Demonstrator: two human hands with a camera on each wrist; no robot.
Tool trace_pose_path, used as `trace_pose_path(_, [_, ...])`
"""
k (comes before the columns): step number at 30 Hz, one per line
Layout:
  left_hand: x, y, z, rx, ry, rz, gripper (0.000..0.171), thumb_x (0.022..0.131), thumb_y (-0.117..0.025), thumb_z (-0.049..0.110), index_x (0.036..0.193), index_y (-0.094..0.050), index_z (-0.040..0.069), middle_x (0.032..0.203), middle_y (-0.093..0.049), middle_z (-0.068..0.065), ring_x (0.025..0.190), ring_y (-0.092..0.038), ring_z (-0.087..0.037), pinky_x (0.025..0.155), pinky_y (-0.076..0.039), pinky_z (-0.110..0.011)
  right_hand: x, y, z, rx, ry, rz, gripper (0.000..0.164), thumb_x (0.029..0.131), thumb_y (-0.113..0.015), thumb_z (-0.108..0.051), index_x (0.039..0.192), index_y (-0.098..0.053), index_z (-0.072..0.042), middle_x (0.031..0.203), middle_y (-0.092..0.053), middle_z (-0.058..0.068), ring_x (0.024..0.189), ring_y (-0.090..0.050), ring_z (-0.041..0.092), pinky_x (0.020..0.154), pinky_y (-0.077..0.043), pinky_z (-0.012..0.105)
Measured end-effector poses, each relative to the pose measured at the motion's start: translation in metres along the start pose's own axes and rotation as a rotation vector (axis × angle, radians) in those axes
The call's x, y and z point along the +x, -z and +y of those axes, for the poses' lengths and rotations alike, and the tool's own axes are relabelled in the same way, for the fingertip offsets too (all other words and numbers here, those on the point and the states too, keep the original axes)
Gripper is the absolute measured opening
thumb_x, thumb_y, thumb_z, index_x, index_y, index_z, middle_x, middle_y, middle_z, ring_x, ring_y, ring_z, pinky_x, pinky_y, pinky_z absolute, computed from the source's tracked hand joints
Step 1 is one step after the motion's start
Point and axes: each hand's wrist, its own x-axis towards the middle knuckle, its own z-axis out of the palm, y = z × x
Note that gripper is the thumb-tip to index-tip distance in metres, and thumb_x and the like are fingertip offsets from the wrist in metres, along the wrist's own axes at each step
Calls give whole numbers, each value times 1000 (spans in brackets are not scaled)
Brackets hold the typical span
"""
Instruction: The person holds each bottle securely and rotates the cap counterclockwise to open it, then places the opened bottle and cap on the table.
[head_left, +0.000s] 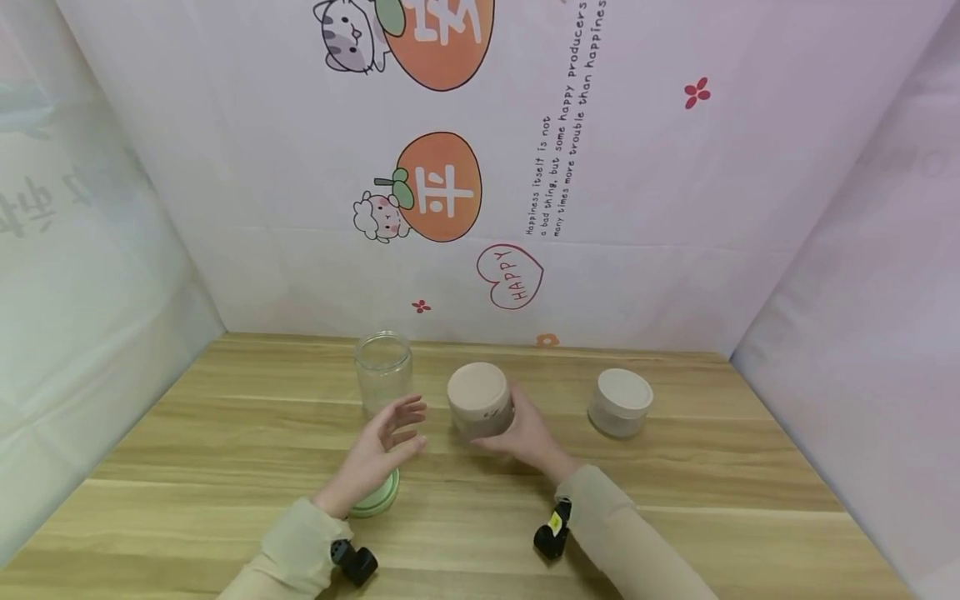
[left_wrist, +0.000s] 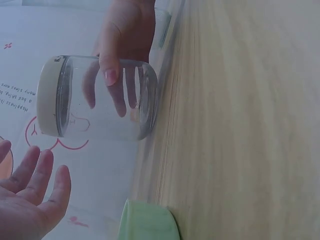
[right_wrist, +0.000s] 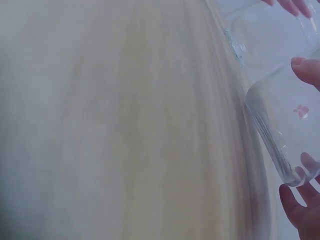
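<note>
My right hand (head_left: pixel 531 433) grips a clear jar (head_left: pixel 483 423) with a cream lid (head_left: pixel 477 385) from its right side, thumb on the near side. In the left wrist view, the right hand's fingers show through the jar's wall. The jar leans slightly in the right wrist view; whether its base touches the table I cannot tell. My left hand (head_left: pixel 375 450) is held in the air with its fingers spread and apart from the jar. Behind it stands a lidless clear jar (head_left: pixel 384 379). Partly hidden under the left hand lies a green lid (head_left: pixel 381 500).
A short clear jar with a white lid (head_left: pixel 622 400) stands to the right on the wood-grain table (head_left: pixel 720 467). A printed white cloth (head_left: pixel 637 208) hangs at the table's back edge, with pale cloths at both sides.
</note>
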Motion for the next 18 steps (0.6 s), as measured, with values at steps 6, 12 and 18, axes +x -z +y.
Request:
trace_pose_path(6, [1,-4,3,-10,73,7,62,89,-65,10,142,-34,3,143,-40,-26,129,-40,-43,102,-43,-47,-8,3,-3,-12,69,-31,97,55,-91,-14,138,-41,-9,132,-54,8,125,-47,26,109,-32,50])
trace_pose_path(12, [2,-10,6,1,64,10,60,89,-65,11,141,-35,5,145,-37,-22,132,-39,-39,105,-39,-49,-14,6,-3,-13,148,-74,98,55,-90,-14,140,-40,-13,133,-52,5,123,-47,24,106,-34,52])
trace_pose_path(18, [3,-13,7,8,40,1,59,89,-65,13,141,-37,6,145,-38,-20,132,-39,-37,106,-38,-50,-20,12,-5,-46,193,-123,100,54,-90,-16,140,-39,-13,132,-52,3,122,-47,23,103,-36,51])
